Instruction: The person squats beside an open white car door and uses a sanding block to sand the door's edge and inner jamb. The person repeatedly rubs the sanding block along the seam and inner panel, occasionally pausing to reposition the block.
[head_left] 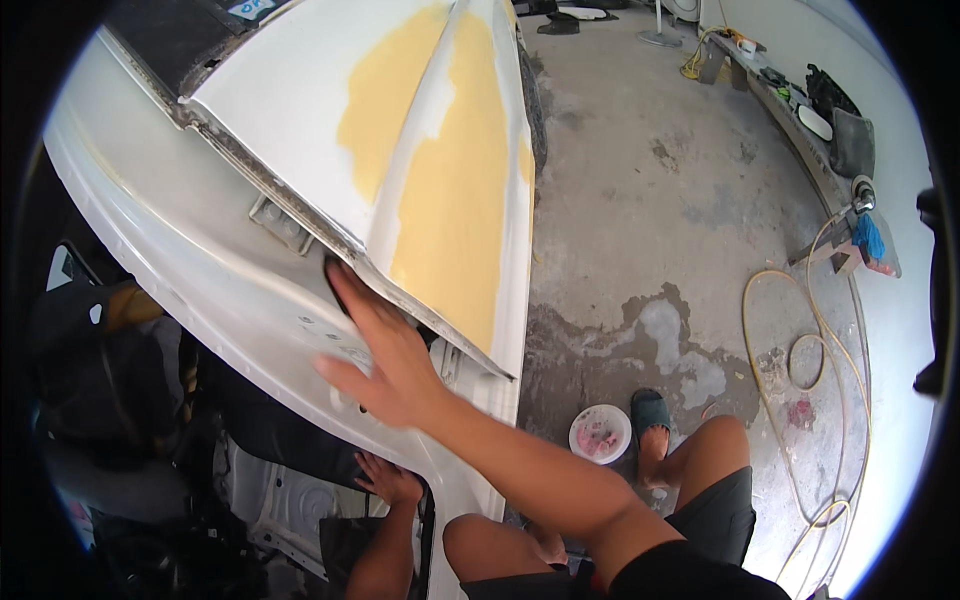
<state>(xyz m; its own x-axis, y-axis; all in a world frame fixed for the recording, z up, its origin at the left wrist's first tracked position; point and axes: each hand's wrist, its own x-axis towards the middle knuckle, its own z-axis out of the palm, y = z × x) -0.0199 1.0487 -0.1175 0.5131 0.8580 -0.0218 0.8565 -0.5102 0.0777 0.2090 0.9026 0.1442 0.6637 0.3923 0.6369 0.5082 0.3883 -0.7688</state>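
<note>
Reached with the right hand [405,368] to the lower edge of a white panel [290,100], fingers straight and close together, thumb spread wide from them over a white car frame [200,225]. Put the fingertips at the gap between panel and frame, partly in shadow under the edge. Could not tell how hard those pressed there. Saw a small metal bracket [280,225] in the same gap, up and left of the fingertips. Saw big yellow patches [455,200] on the panel, parted by a pale ridge.

Placed the left hand [395,485] lower down, at the inner rim of the frame beside the dark car interior [110,400], fingers fanned apart. Could not make out the exact contact there.

Bent both knees close to the car, in dark shorts [720,510] and a green slipper [650,410]. Had a white bowl [598,408] with pinkish contents just beside the slipper on the concrete floor [620,230], near a dark stain.

Saw well off to the right a yellow hose [746,315] looped on the floor, a blue cloth [868,235] at the near end of a long bench [820,172], and a white cup [747,47] toward the far end.
</note>
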